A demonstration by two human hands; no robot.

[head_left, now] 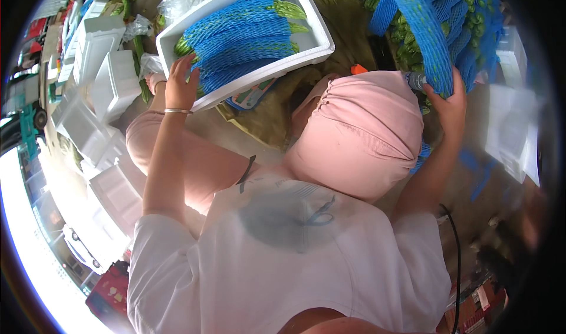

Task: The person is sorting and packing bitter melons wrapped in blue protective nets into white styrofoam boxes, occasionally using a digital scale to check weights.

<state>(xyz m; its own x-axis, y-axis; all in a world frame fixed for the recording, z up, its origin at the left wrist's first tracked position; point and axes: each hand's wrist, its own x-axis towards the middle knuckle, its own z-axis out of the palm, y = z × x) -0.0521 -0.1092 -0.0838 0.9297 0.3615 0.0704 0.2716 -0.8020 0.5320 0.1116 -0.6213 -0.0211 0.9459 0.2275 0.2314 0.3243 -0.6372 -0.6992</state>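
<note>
My right hand (449, 104) is closed around the lower end of a long blue mesh sleeve packed with green vegetables (433, 36), which hangs in front of a large pile of the same. My left hand (181, 86), with a bracelet at the wrist, has its fingers stretched out at the near left corner of a white foam box (324, 36). Inside the box lie several blue mesh sleeves of green vegetables (236, 36), side by side, their green tips showing at the ends. Whether my left fingers touch the sleeves is hard to tell.
Beneath the box is a blue scale (250, 95), partly hidden. White foam boxes (115, 83) crowd the left, with clear plastic bags (191, 1) beyond. A clear bottle (415, 80) stands beside my right knee. A black cable (455, 257) runs at the lower right.
</note>
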